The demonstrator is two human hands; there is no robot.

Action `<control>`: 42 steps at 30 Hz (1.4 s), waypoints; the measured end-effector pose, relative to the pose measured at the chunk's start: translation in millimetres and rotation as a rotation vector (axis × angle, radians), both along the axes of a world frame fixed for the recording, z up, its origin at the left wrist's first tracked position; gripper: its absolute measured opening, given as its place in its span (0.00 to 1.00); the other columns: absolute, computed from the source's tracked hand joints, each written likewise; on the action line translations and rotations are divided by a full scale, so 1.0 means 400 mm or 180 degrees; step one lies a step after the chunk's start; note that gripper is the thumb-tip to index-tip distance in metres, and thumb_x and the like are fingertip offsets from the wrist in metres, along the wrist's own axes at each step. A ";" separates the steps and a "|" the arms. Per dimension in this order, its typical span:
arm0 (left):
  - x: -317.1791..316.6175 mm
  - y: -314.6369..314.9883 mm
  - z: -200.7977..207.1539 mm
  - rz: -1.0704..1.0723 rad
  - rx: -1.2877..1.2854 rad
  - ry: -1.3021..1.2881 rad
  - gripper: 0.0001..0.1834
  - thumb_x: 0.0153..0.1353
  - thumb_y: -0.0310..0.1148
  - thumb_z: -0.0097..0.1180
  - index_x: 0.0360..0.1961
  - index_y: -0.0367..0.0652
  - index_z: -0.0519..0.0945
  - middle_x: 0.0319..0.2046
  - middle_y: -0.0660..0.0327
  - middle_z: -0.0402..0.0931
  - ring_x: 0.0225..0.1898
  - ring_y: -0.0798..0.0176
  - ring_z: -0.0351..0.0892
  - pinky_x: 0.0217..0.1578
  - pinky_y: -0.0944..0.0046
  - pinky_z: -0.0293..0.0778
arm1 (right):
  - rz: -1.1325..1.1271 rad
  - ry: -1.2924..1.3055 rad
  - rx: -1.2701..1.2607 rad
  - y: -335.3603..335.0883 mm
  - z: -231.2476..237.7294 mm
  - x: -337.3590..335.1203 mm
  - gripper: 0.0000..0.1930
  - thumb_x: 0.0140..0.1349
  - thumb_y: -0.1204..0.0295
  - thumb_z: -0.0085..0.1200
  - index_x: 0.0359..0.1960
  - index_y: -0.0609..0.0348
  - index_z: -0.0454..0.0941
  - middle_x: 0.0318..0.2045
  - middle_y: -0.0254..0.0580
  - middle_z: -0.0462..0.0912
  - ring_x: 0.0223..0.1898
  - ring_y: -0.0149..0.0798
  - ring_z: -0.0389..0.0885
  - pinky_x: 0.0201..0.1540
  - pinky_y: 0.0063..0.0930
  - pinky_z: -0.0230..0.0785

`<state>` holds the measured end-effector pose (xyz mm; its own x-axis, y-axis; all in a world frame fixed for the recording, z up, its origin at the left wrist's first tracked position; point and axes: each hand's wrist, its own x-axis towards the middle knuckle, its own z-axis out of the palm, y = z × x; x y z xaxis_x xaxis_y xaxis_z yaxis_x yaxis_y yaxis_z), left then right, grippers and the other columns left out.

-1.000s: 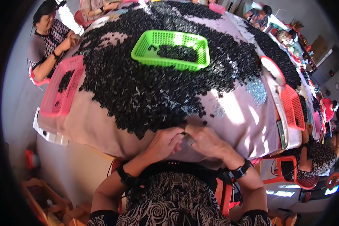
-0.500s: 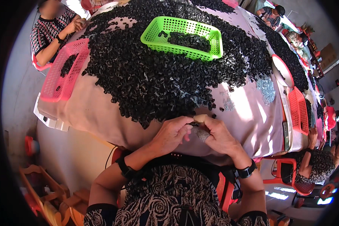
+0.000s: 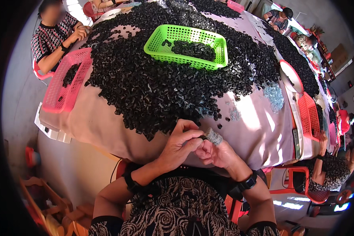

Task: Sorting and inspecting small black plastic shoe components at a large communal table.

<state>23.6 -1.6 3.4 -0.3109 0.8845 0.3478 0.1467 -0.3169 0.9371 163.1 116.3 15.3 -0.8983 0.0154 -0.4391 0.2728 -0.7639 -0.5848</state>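
Both my hands meet in front of my body, over the near edge of the cloth-covered table. My left hand (image 3: 179, 146) is closed in a pinch, and a small black plastic part (image 3: 203, 137) shows at its fingertips. Touching it from the right is my right hand (image 3: 220, 154), turned partly palm up with its fingers curled in; what they hold, if anything, is hidden. A grey wrap (image 3: 214, 136) covers one digit of the right hand. Just beyond lies a large heap of small black plastic parts (image 3: 145, 94), with several metal springs scattered on it.
A green basket (image 3: 185, 65) holding black parts rests on the heap. A pink basket (image 3: 51, 98) stands at the left edge, a red basket (image 3: 310, 118) at the right. Small springs (image 3: 274, 96) lie piled near a white bowl (image 3: 291, 74). Other people sit around the tables.
My right hand has rolled palm up, bringing its grey-wrapped digit to the top. My left hand has shifted slightly, its pinch now at the right hand's curled fingers. The view has tilted a little.
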 end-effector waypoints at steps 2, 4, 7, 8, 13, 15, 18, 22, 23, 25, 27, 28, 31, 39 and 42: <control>0.003 -0.002 0.003 -0.0018 0.0064 0.0031 0.11 0.62 0.24 0.50 0.45 0.36 0.76 0.46 0.60 0.62 0.45 0.68 0.66 0.46 0.68 0.65 | -0.0042 0.0090 -0.0006 -0.007 -0.003 -0.010 0.27 0.62 0.42 0.44 0.29 0.57 0.75 0.18 0.25 0.63 0.18 0.21 0.56 0.18 0.17 0.43; 0.004 -0.008 0.017 -0.0050 -0.0002 -0.0086 0.11 0.61 0.23 0.51 0.44 0.36 0.76 0.46 0.59 0.63 0.46 0.67 0.66 0.49 0.67 0.64 | -0.0091 0.0176 -0.0012 -0.010 -0.006 -0.011 0.26 0.62 0.43 0.45 0.27 0.57 0.75 0.17 0.24 0.60 0.17 0.20 0.53 0.18 0.16 0.41; 0.012 -0.008 0.017 -0.0110 0.0019 -0.0265 0.10 0.60 0.23 0.52 0.43 0.36 0.77 0.44 0.60 0.64 0.45 0.67 0.66 0.48 0.68 0.64 | -0.0078 0.0386 0.0201 -0.009 -0.015 -0.007 0.24 0.62 0.46 0.48 0.23 0.56 0.72 0.14 0.22 0.57 0.14 0.19 0.49 0.17 0.16 0.39; 0.011 -0.008 0.019 -0.0110 0.0015 -0.0266 0.10 0.60 0.23 0.52 0.43 0.36 0.77 0.44 0.60 0.64 0.45 0.67 0.66 0.48 0.68 0.64 | -0.0107 0.0347 0.0186 -0.009 -0.017 -0.007 0.23 0.62 0.47 0.49 0.22 0.56 0.72 0.14 0.22 0.56 0.14 0.19 0.49 0.16 0.16 0.39; 0.013 -0.010 0.020 -0.0110 -0.0002 0.0203 0.07 0.60 0.23 0.53 0.39 0.36 0.78 0.43 0.61 0.64 0.44 0.67 0.67 0.46 0.68 0.65 | -0.0195 0.0170 0.0201 -0.010 -0.040 -0.007 0.20 0.62 0.51 0.50 0.21 0.53 0.70 0.13 0.21 0.55 0.14 0.18 0.48 0.16 0.15 0.38; 0.015 -0.005 0.010 -0.0093 0.0000 0.0186 0.07 0.60 0.23 0.54 0.39 0.36 0.78 0.42 0.61 0.64 0.44 0.67 0.67 0.46 0.68 0.65 | -0.0029 0.0380 -0.0105 -0.008 -0.068 -0.003 0.18 0.60 0.48 0.49 0.23 0.46 0.67 0.15 0.18 0.55 0.15 0.19 0.51 0.18 0.16 0.40; 0.014 -0.002 0.004 -0.0100 0.0003 0.0123 0.06 0.60 0.24 0.54 0.38 0.36 0.78 0.42 0.61 0.64 0.44 0.67 0.67 0.46 0.68 0.65 | -0.0310 0.0484 -0.0324 -0.024 -0.060 -0.012 0.17 0.62 0.53 0.50 0.20 0.44 0.64 0.14 0.17 0.53 0.14 0.18 0.48 0.16 0.15 0.37; 0.010 -0.003 0.001 -0.0107 -0.0115 0.0164 0.06 0.60 0.24 0.54 0.38 0.35 0.78 0.42 0.61 0.63 0.45 0.67 0.66 0.46 0.68 0.65 | -0.0293 0.0416 -0.0500 -0.025 -0.057 -0.014 0.16 0.62 0.54 0.49 0.22 0.44 0.64 0.14 0.16 0.51 0.14 0.18 0.49 0.16 0.14 0.38; 0.010 -0.002 0.001 -0.0109 -0.0115 0.0163 0.06 0.60 0.24 0.54 0.38 0.35 0.78 0.42 0.61 0.63 0.45 0.67 0.66 0.46 0.68 0.65 | -0.0176 0.0433 -0.0602 -0.018 -0.061 -0.013 0.15 0.62 0.54 0.50 0.22 0.44 0.64 0.14 0.16 0.51 0.15 0.17 0.50 0.16 0.14 0.38; 0.010 0.000 0.000 -0.0078 -0.0096 0.0079 0.08 0.59 0.26 0.55 0.39 0.35 0.78 0.40 0.60 0.65 0.42 0.65 0.69 0.44 0.68 0.67 | -0.0059 0.0453 -0.0705 -0.015 -0.064 -0.012 0.15 0.61 0.54 0.50 0.22 0.43 0.64 0.14 0.16 0.51 0.15 0.17 0.50 0.17 0.14 0.38; 0.004 0.006 -0.010 -0.0096 -0.0079 0.0020 0.08 0.59 0.26 0.55 0.40 0.35 0.78 0.40 0.61 0.65 0.43 0.66 0.69 0.44 0.68 0.67 | -0.0228 0.0353 -0.0456 -0.018 -0.062 -0.015 0.14 0.60 0.54 0.52 0.22 0.43 0.65 0.14 0.16 0.53 0.14 0.17 0.50 0.16 0.14 0.39; 0.003 0.009 -0.016 -0.0116 -0.0060 -0.0043 0.09 0.60 0.26 0.55 0.41 0.35 0.78 0.40 0.61 0.64 0.43 0.67 0.68 0.45 0.69 0.67 | -0.0232 0.0353 -0.0457 -0.022 -0.057 -0.018 0.14 0.60 0.54 0.52 0.22 0.43 0.65 0.14 0.16 0.53 0.14 0.17 0.50 0.16 0.14 0.39; 0.003 0.008 -0.029 -0.0327 -0.0046 -0.0729 0.12 0.60 0.26 0.56 0.45 0.36 0.76 0.41 0.63 0.64 0.43 0.69 0.68 0.45 0.70 0.67 | -0.0350 0.0256 -0.0564 -0.031 -0.049 -0.025 0.13 0.59 0.55 0.52 0.23 0.43 0.66 0.14 0.16 0.55 0.14 0.18 0.51 0.16 0.15 0.39; 0.009 0.005 -0.012 -0.0254 -0.0235 -0.0575 0.17 0.58 0.27 0.58 0.49 0.38 0.74 0.42 0.64 0.65 0.42 0.72 0.67 0.44 0.71 0.67 | -0.0445 0.0544 -0.0583 -0.044 -0.063 -0.028 0.16 0.59 0.53 0.50 0.20 0.44 0.64 0.12 0.19 0.55 0.11 0.20 0.49 0.13 0.16 0.37; 0.009 0.006 -0.021 -0.0164 -0.0145 -0.0439 0.17 0.58 0.27 0.58 0.49 0.39 0.74 0.41 0.64 0.65 0.41 0.72 0.67 0.42 0.72 0.66 | -0.0536 0.0576 -0.0648 -0.052 -0.057 -0.035 0.17 0.60 0.52 0.49 0.20 0.44 0.64 0.12 0.18 0.56 0.11 0.19 0.50 0.13 0.16 0.38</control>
<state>27.0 0.9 -5.2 -0.3067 0.9145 0.2639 0.0001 -0.2772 0.9608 149.1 95.3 -7.6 -0.9544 0.0987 -0.2817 0.0380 -0.8958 -0.4428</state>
